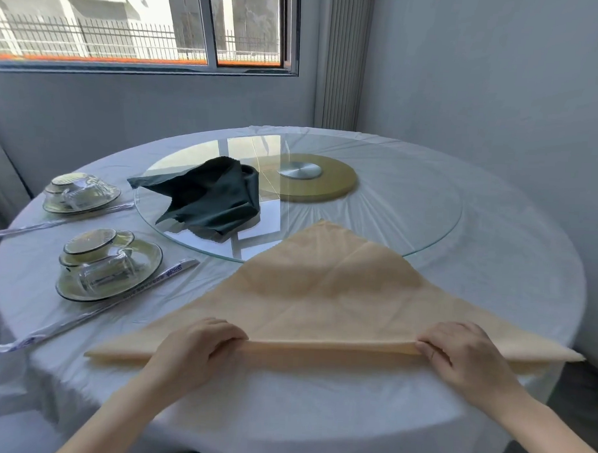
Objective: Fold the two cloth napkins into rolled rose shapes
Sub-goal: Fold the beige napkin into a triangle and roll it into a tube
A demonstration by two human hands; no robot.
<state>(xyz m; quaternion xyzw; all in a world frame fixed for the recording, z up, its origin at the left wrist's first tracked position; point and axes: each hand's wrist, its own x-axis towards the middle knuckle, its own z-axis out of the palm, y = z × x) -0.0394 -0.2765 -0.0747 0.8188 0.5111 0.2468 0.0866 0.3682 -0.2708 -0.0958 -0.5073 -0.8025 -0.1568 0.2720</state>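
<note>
- The left hand [196, 348] and the right hand [463, 356] each pinch the rolled edge of the beige napkin [339, 289].
- Beyond the grip, the dark green napkin [209, 198] lies crumpled.

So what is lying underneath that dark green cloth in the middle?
The dark green napkin lies on the round glass turntable, which sits over the white tablecloth. Whether anything is tucked beneath its crumpled folds cannot be seen.

Left hand [196, 350], right hand [465, 358] apart, palms down, fingers [229, 334] gripping napkin [322, 296].
</note>
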